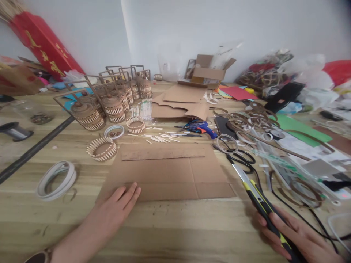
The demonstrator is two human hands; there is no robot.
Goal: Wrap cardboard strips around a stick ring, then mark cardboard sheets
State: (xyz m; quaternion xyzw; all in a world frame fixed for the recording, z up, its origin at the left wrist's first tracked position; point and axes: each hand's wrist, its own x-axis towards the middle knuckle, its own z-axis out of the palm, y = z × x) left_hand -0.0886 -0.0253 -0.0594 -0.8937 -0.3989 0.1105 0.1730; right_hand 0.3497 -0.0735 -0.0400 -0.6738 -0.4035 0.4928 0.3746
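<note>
On a wooden counter (164,233), the left hand (116,208) rests on the near left edge of a cardboard sheet (164,173), its fingers straight and close together. To the sheet's right, the right hand (308,237) has its fingers wrapped around a yellow-and-black utility knife (259,201), blade out. 1 cardboard strip (163,153) lies across the sheet's far part; 2 slatted baskets (102,154) sit near its far left corner.

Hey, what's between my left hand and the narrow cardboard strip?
The head view shows only bare cardboard sheet between your left hand and the narrow strip.
</note>
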